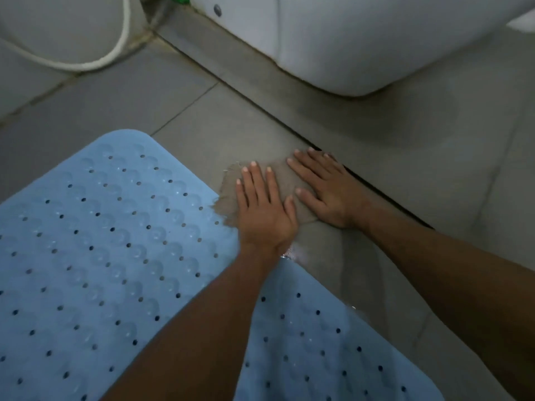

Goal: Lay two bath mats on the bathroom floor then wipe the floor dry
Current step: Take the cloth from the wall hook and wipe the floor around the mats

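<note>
A: Where's everything right now?

B: Both hands lie flat on a grey-brown cloth point(278, 180) spread on the floor point(185, 131). The left hand point(265, 206) is pressing with straight fingers, heel near the mat's edge. The right hand point(324, 188) is flat too, fingers splayed, beside the floor drain slot point(376, 188). Neither one grips anything; they only press down.

A: And the mats?

B: One blue mat point(95, 247) is down at the left, running under the left arm. Whether the blue at the bottom is a second mat or the same one, I can't tell.

A: So what might go wrong?

B: There's a wet glint at the mat's edge point(289, 251) by the left wrist. I'd judge the cloth could push water under the mat instead of lifting it. The cloth's left corner already touches the mat, so a sideways wipe may ruck the mat or drag its edge up.

A: Anything else?

B: The cloth's far edge sits right at the slot; a forward stroke could snag it there. Open palms on a wet tile may also slide if weight shifts, and the damp patch near the toilet point(362, 44) looks untouched
</note>
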